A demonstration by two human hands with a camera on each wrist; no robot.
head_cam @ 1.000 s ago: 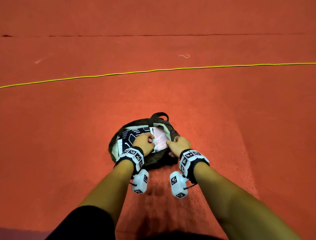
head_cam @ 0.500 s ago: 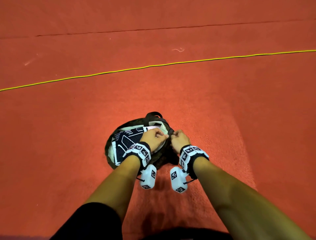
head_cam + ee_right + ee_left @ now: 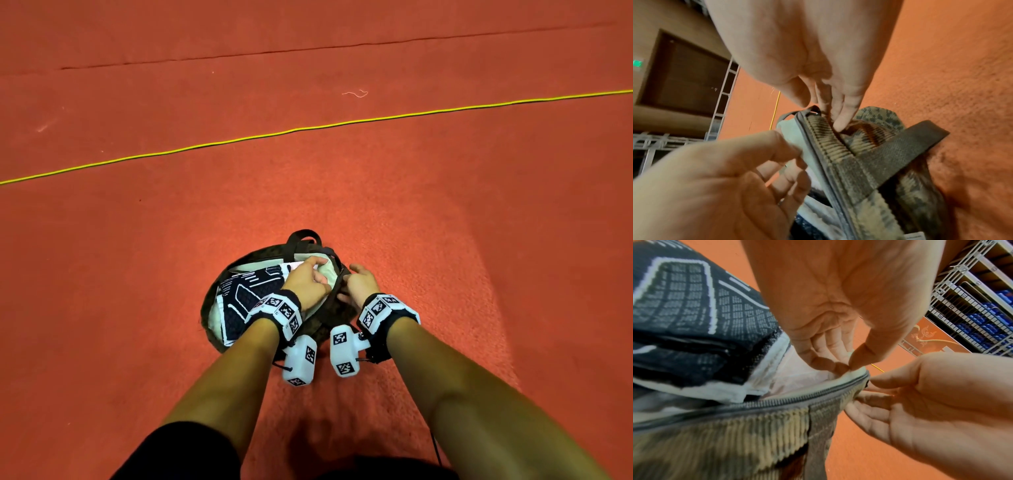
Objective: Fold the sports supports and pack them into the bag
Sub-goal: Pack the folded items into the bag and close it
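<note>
— Where are the supports?
— A black-and-white sports support lies folded inside the open camouflage bag on the red floor.
— And the hands?
— The left hand pinches the bag's pale lining; the right hand pinches the zipper end.

Indoor sports hall or gym store area. A wide red carpeted floor crossed by a yellow line fills the head view; wire shelving stocked with blue items (upper right, left wrist view) and a brown door mark the walls.
</note>
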